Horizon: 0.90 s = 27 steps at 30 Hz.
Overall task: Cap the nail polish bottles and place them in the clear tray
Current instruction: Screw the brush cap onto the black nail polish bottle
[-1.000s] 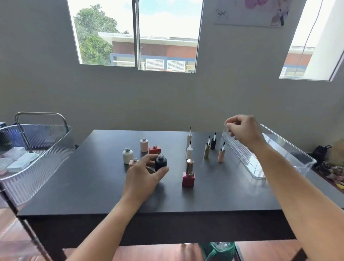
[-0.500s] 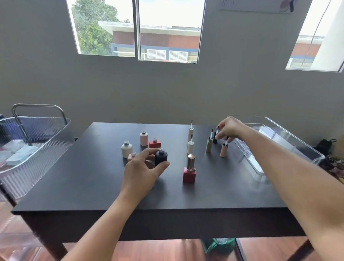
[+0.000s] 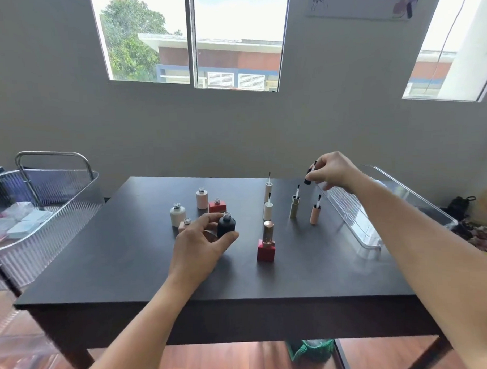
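My left hand (image 3: 201, 242) grips an uncapped black bottle (image 3: 226, 225) standing on the dark table (image 3: 145, 265). Above the table's far right, my right hand (image 3: 333, 171) pinches a black brush cap (image 3: 309, 176), brush pointing up. Open bottles stand behind my left hand: white (image 3: 177, 215), pale pink (image 3: 202, 198), red (image 3: 217, 205) and a small pink one (image 3: 184, 225). Loose brush caps stand upright: two white (image 3: 268, 210), gold (image 3: 294, 207), peach (image 3: 315, 214). A capped red bottle (image 3: 266, 246) stands in front. The clear tray (image 3: 356, 219) lies along the right edge.
A ribbed clear cart basket (image 3: 41, 208) with a metal handle stands left of the table, holding small packets. Bags and clutter (image 3: 483, 217) lie on the floor at the right. A green basket (image 3: 311, 347) sits under the table.
My right hand came down from beside the tray to the standing caps, took the black brush cap and lifted it off the table. My left hand closed around the black bottle.
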{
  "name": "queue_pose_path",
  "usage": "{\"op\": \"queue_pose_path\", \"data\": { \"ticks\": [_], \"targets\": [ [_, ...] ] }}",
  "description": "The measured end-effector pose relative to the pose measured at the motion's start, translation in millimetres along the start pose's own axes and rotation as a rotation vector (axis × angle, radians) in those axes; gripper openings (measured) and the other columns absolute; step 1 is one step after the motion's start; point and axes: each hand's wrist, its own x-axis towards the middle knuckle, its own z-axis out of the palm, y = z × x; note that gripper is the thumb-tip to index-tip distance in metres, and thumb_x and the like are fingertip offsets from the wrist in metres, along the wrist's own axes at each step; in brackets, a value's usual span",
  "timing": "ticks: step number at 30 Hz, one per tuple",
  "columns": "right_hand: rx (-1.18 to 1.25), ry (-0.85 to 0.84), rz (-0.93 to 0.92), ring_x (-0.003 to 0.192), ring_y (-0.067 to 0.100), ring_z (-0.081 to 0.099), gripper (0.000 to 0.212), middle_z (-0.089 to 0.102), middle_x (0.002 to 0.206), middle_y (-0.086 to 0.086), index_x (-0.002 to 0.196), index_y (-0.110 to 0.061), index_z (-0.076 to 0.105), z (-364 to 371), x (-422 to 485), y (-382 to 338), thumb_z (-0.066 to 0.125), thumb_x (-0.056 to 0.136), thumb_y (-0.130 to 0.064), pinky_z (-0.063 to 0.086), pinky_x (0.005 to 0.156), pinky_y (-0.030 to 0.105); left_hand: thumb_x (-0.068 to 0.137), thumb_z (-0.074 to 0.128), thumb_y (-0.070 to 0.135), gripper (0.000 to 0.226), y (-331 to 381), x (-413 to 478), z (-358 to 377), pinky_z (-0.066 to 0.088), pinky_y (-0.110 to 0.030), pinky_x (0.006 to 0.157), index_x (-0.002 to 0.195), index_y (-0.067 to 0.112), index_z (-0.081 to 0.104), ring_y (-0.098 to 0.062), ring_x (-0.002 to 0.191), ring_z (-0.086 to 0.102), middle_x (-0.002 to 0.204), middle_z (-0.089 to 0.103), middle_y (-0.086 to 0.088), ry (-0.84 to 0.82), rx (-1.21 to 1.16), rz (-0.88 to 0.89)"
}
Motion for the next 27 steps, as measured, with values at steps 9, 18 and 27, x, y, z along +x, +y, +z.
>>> {"op": "queue_pose_path", "data": {
  "ticks": [9, 18, 27],
  "targets": [
    [0.314, -0.085, -0.275, 0.072, 0.027, 0.075, 0.015, 0.070, 0.086, 0.015, 0.097, -0.010, 0.061, -17, -90, -60, 0.071, 0.086, -0.011, 0.054, 0.049, 0.031, 0.070, 0.080, 0.047, 0.031, 5, -3, -2, 0.061, -0.039, 0.067, 0.092, 0.058, 0.061, -0.003, 0.072, 0.066, 0.083, 0.069, 0.014, -0.015, -0.007, 0.021],
    [0.106, -0.091, -0.341, 0.073, 0.017, 0.065, 0.028, 0.068, 0.090, -0.009, 0.107, -0.022, 0.071, 50, -132, -52, 0.066, 0.086, -0.004, 0.052, 0.071, 0.029, 0.071, 0.082, 0.040, 0.039, 9, -5, -4, 0.052, -0.019, 0.073, 0.107, 0.037, 0.069, -0.002, 0.083, 0.063, 0.095, 0.068, 0.009, 0.025, 0.042, 0.068],
    [-0.077, 0.028, -0.433, 0.072, -0.014, 0.056, 0.017, 0.061, 0.073, -0.024, 0.095, -0.028, 0.071, 66, -138, -61, 0.073, 0.082, -0.016, 0.037, 0.063, 0.000, 0.070, 0.083, 0.035, 0.038, 11, -5, -2, 0.048, -0.016, 0.078, 0.105, 0.038, 0.069, -0.005, 0.087, 0.063, 0.098, 0.066, 0.010, 0.032, 0.073, 0.104]
  ]
}}
